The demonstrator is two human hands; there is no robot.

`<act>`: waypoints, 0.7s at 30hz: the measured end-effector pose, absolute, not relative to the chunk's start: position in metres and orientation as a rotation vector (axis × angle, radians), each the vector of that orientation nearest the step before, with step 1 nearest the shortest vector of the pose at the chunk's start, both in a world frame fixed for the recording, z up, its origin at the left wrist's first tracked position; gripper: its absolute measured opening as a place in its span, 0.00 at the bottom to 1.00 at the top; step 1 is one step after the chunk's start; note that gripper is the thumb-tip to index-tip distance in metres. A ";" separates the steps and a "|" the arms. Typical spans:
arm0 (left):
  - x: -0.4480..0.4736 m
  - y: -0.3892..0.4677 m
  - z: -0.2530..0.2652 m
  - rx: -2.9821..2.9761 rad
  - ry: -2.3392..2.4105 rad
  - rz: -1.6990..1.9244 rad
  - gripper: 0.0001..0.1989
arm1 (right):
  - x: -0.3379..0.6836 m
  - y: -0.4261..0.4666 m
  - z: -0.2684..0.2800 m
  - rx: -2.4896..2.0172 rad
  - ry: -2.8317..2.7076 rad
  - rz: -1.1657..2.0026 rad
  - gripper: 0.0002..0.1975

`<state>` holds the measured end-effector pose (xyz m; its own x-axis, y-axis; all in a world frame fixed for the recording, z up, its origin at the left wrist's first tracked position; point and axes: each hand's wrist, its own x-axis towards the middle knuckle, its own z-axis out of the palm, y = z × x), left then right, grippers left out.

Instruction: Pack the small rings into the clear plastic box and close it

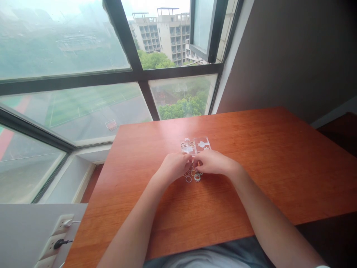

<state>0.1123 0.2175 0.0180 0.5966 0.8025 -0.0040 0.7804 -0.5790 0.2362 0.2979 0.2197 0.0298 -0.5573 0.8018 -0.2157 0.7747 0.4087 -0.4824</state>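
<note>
My left hand (pixel 176 165) and my right hand (pixel 214 162) meet fingertip to fingertip over the middle of the table. Both have their fingers bent into a pinch, and whatever lies between the tips is too small and hidden to make out. Below them lies a loose cluster of small thin rings, pale and yellowish, among them a white ring (pixel 188 182) and a greenish-white ring (pixel 197 181) at the near side. Just beyond my fingers sits a clear plastic box (pixel 210 143) with white printed shapes. A yellowish ring (pixel 192 146) and a darker ring show in its left part.
The reddish-brown wooden table (pixel 273 160) stands against large windows with a dark frame (pixel 178 72). A grey wall (pixel 279 56) rises at the right. White power sockets (pixel 51 243) with plugs are at the lower left, beside the table's edge.
</note>
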 end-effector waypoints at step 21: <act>0.125 0.242 -0.002 2.317 1.599 0.936 0.07 | 0.266 0.201 0.054 -1.727 -2.834 0.544 0.09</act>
